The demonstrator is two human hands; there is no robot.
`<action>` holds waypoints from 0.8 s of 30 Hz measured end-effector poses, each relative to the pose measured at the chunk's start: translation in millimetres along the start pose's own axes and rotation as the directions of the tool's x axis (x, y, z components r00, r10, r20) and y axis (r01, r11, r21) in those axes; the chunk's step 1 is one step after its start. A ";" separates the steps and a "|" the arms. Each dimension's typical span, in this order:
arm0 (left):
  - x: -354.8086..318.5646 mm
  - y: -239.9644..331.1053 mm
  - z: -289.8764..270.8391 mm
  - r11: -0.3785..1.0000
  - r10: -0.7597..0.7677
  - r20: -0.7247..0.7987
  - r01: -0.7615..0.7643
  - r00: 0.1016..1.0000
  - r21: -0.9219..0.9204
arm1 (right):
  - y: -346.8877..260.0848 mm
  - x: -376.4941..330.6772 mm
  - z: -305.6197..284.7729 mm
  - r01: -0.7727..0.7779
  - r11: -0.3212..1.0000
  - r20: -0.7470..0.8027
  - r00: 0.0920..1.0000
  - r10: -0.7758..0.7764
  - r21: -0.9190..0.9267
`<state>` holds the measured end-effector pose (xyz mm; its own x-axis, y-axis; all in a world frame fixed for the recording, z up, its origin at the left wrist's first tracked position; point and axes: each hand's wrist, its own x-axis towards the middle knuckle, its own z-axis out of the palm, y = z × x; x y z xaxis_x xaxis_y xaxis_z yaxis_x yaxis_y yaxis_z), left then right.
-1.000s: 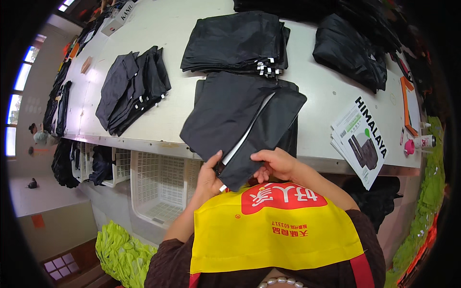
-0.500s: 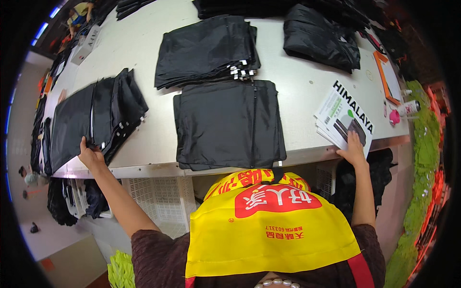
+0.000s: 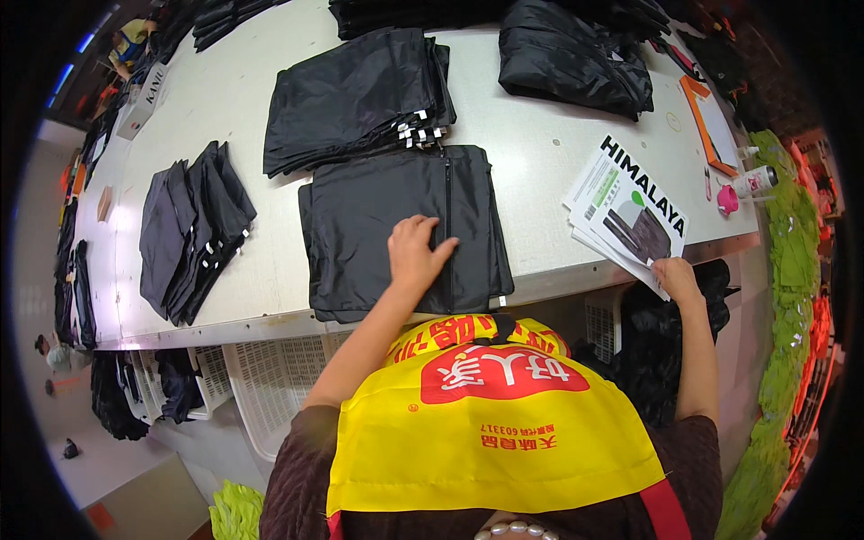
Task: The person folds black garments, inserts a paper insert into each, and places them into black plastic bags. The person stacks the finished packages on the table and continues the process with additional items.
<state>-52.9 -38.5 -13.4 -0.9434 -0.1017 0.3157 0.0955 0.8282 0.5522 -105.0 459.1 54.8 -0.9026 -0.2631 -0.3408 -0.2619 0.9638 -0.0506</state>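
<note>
My left hand (image 3: 418, 259) lies on the folded black fabric pieces (image 3: 355, 216) at the middle of the table's near edge. Its fingers are stretched out and the thumb is apart, close to a dark seam or zip line. At the right, my right hand (image 3: 677, 279) pinches the near corner of the top leaflet in a small fanned stack of white printed leaflets (image 3: 605, 193), which carry a picture of dark trousers and a green leaf shape. Left of the middle pieces, a pile of folded black fabric (image 3: 184, 238) with small white tags rests on the table.
Behind the middle pieces sits a thicker black stack (image 3: 346, 103) with white tags. Another black bundle (image 3: 576, 63) is at the back right. An orange-edged tray (image 3: 709, 126), a pink item (image 3: 726, 200) and a white bottle (image 3: 756, 182) stand at the right edge. White crates (image 3: 274, 382) are below.
My left hand has moved right, from the left pile onto the middle pieces. The wide black piece is gone from the left pile. My right hand has shifted to the leaflet's near corner.
</note>
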 end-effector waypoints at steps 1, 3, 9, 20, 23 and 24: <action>-2.1 4.8 7.9 1.000 -0.009 -0.030 0.010 1.000 0.019 | -8.6 0.9 -0.6 -0.017 0.997 -0.073 0.997 0.011 -0.074; -6.3 8.8 15.4 0.998 -0.029 -0.090 0.034 0.996 0.061 | -19.5 -1.0 -1.6 0.017 0.994 -0.212 0.976 -0.040 -0.109; -9.8 -1.7 19.9 0.998 -0.059 -0.100 0.056 0.993 -0.037 | -8.2 -4.1 20.2 -0.109 0.926 -0.140 0.976 0.169 0.361; -14.2 -8.3 24.3 0.991 -0.122 -0.205 0.108 0.971 -0.080 | -13.6 -3.9 -40.8 0.199 0.970 -0.547 0.801 -0.243 -0.139; -13.0 -16.2 25.6 0.989 -0.139 -0.226 0.124 0.964 -0.078 | -36.6 -13.4 -98.2 0.292 0.956 -0.775 0.595 -0.213 -0.038; -11.8 -13.8 26.4 0.988 -0.145 -0.234 0.127 0.961 -0.091 | -40.7 -14.4 -105.4 0.372 0.927 -0.847 0.507 -0.158 0.051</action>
<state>-51.5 -34.2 -45.1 -0.8462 -0.3472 0.4043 0.0033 0.7552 0.6554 -117.4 419.1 160.7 -0.7062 -0.3222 0.6305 -0.5615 0.7973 -0.2215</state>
